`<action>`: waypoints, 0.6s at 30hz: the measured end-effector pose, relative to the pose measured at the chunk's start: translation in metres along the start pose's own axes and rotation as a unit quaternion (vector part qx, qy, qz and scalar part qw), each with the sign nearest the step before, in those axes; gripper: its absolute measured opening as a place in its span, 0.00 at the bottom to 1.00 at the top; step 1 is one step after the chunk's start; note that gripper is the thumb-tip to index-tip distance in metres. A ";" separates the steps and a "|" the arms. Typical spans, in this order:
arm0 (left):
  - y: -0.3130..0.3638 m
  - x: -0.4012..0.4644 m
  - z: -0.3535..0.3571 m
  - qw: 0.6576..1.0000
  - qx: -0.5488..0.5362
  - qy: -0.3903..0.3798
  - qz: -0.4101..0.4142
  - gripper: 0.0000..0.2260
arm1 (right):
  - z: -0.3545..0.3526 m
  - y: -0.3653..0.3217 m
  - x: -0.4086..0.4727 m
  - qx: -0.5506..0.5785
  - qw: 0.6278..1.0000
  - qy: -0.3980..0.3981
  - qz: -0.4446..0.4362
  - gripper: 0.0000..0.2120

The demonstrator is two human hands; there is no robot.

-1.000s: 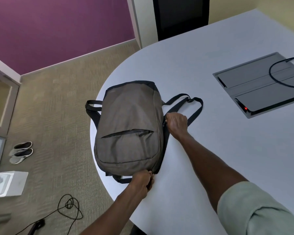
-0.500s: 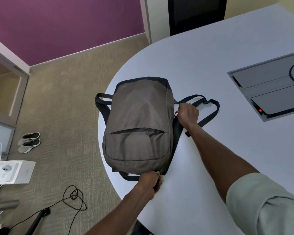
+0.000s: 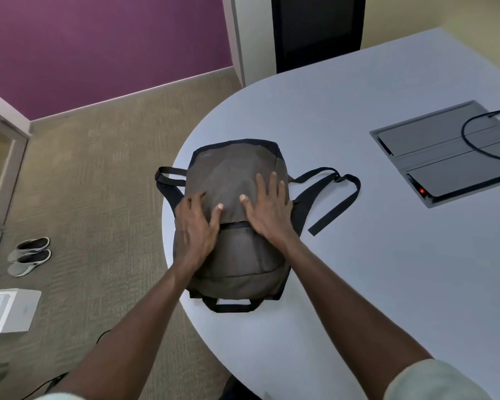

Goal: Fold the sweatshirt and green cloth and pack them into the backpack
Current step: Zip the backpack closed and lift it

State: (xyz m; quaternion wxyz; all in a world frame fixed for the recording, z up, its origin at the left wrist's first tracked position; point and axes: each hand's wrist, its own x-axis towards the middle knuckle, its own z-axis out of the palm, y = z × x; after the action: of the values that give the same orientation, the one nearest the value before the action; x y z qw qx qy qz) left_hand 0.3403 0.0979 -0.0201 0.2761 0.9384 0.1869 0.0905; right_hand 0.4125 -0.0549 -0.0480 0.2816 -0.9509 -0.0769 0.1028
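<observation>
- Table (image 3: 358, 255): pale, round-ended surface filling the right of the head view; its curved edge runs beneath the backpack's left side, with carpet beyond.
- Backpack (image 3: 237, 261): grey-brown, lying front-up near that curved edge, directly ahead of the person. Its long axis runs away from the body: carry handle (image 3: 233, 306) at the near end, rounded base at the far end. The bag looks filled and closed; neither the sweatshirt nor the green cloth is visible, so, as a judgement, they are probably already inside.
- Shoulder strap (image 3: 334, 203): black webbing looped out on the table to the right of the bag; a second strap (image 3: 168, 176) projects at the left, over the table edge.
- Right hand (image 3: 267, 209): palm down, fingers straight and spread, flat on the upper right panel, fingertips pointing toward the far end. It holds nothing.
- Left hand (image 3: 197, 226): also palm down with fingers extended, flat on the left panel, angled slightly inward, thumb just above the front pocket zip (image 3: 237, 225). It holds nothing.
- Relation: both hands lie side by side across the bag's middle, equally near, forearms converging along the long axis. Any pressing or smoothing would likely run along that axis.
</observation>
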 end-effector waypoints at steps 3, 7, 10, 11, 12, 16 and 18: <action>-0.038 0.007 0.017 0.985 0.136 -0.102 0.019 0.35 | 0.025 0.003 -0.017 -0.040 0.999 0.011 0.010 0.37; -0.069 -0.011 0.034 0.977 0.162 -0.135 0.042 0.39 | 0.041 0.015 -0.025 -0.098 0.994 0.047 -0.001 0.37; -0.074 -0.016 0.041 0.979 0.157 -0.117 0.048 0.40 | 0.051 0.022 -0.027 -0.126 0.990 0.063 -0.006 0.38; -0.075 -0.018 0.043 0.979 0.162 -0.110 0.054 0.41 | 0.056 0.026 -0.029 -0.129 0.989 0.068 -0.007 0.38; -0.077 -0.020 0.047 0.979 0.166 -0.101 0.059 0.41 | 0.061 0.030 -0.030 -0.132 0.989 0.073 -0.007 0.38; -0.084 -0.028 0.058 0.978 0.182 -0.074 0.074 0.43 | 0.072 0.041 -0.032 -0.138 0.987 0.080 -0.005 0.38; -0.085 -0.030 0.062 0.978 0.186 -0.057 0.080 0.42 | 0.077 0.046 -0.033 -0.139 0.987 0.086 -0.006 0.38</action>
State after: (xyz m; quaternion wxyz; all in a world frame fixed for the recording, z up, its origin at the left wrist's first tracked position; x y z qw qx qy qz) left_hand 0.3041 0.1217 -0.1206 0.0993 0.9888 0.1090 0.0224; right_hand 0.3665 -0.0597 -0.1314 0.1532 -0.9856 -0.0712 0.0075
